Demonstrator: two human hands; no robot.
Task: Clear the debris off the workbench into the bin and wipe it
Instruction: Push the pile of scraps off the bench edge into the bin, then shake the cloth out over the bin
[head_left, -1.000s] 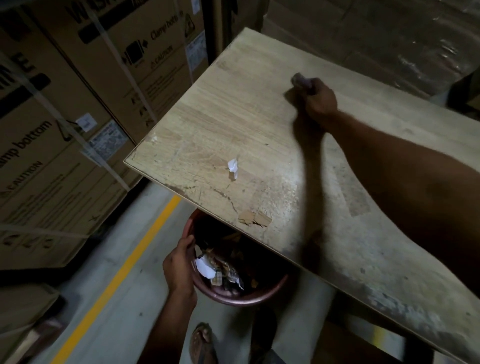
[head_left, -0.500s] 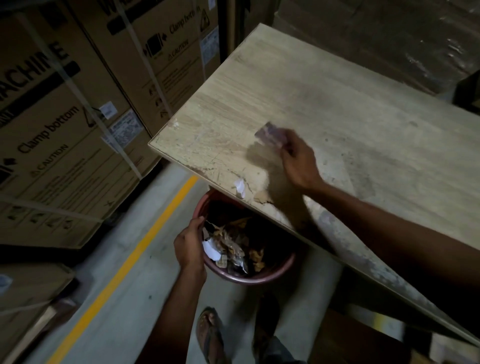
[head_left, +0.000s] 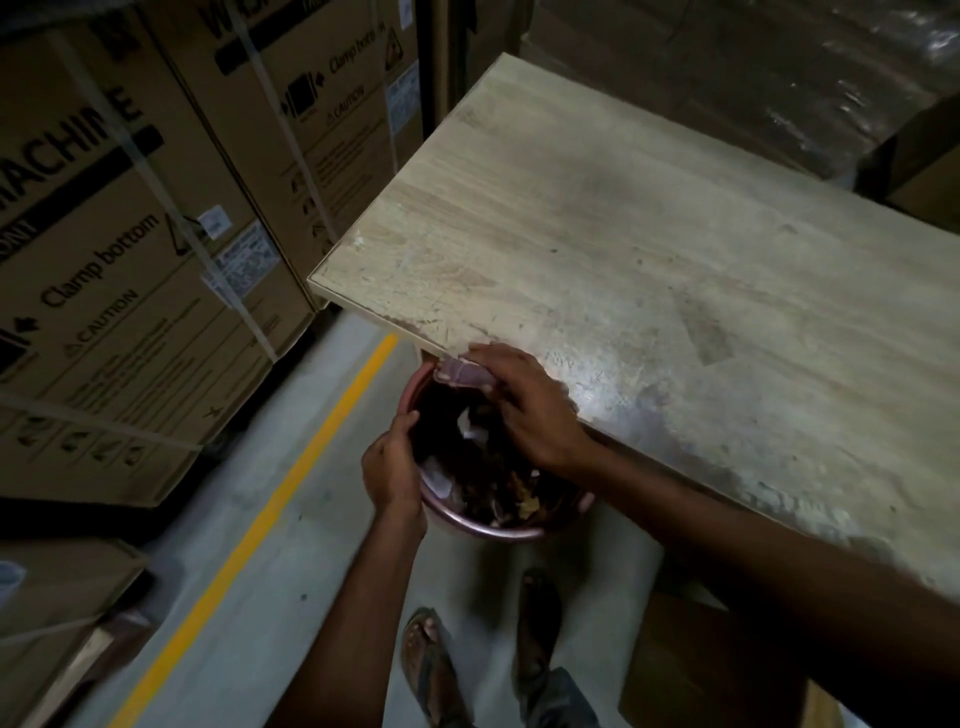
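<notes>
A pale wooden workbench (head_left: 649, 218) fills the upper right, its near edge scuffed and dusty. Just under that edge hangs a round reddish bin (head_left: 498, 530) with paper scraps and brown debris inside. My left hand (head_left: 392, 467) grips the bin's left rim. My right hand (head_left: 524, 405) is at the bench's near edge above the bin, closed on a small pinkish cloth (head_left: 460, 373) that hangs over the rim. No loose scraps show on the bench top.
Tall strapped cardboard boxes (head_left: 156, 234) stand close on the left. A yellow line (head_left: 270, 519) runs along the grey floor between them and the bench. My sandalled feet (head_left: 431, 670) are below the bin. More wrapped boxes (head_left: 753, 67) stand behind the bench.
My right hand swept the cloth from the far part of the bench to its near edge. The white scrap and brown chips went off the bench top. The left hand stayed on the bin.
</notes>
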